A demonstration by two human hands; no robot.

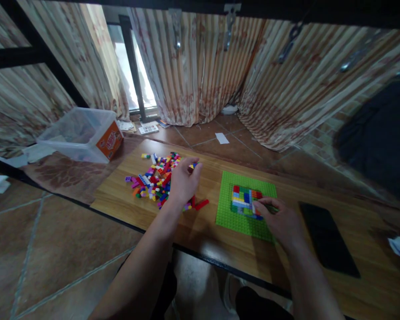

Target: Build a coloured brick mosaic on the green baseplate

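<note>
The left hand (184, 181) was above loose bricks (155, 180), the right hand (282, 221) at the green board (224, 206); whether either grip held anything, I couldn't tell.

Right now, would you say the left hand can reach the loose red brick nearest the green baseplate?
Probably yes: the loose red brick lies uncovered near the left hand, though a small piece may be in its grip.

The left-hand grip (184, 181) is above loose toy bricks (155, 180); the right-hand grip (282, 222) touches assembled bricks (242, 199) on a green baseplate (225, 191).
</note>
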